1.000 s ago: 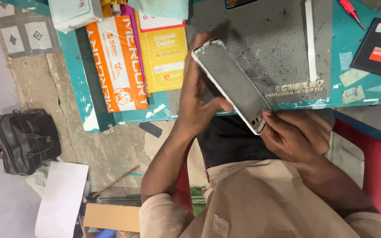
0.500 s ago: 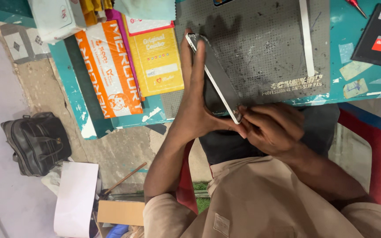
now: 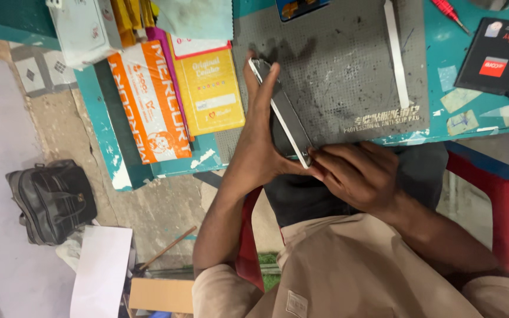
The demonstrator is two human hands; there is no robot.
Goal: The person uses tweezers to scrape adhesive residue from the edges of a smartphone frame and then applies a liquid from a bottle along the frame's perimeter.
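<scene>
A slim smartphone (image 3: 284, 115) with a silver edge is held edge-on over the near rim of a grey anti-slip work mat (image 3: 349, 65). My left hand (image 3: 257, 147) wraps around its left side, fingers reaching up to the top corner. My right hand (image 3: 357, 174) pinches the phone's lower end, fingertips at its bottom corner. Both hands sit just above my lap, in front of the teal table (image 3: 478, 118).
Orange (image 3: 148, 109) and yellow (image 3: 210, 88) packets lie left of the mat. A white strip (image 3: 397, 56), a red screwdriver (image 3: 450, 13) and a black box (image 3: 496, 56) lie to the right. A black bag (image 3: 51, 200) sits on the floor; a red chair (image 3: 508, 206) is beside me.
The phone has turned from showing its flat face to being seen edge-on, and my right hand has closed in on its lower end.
</scene>
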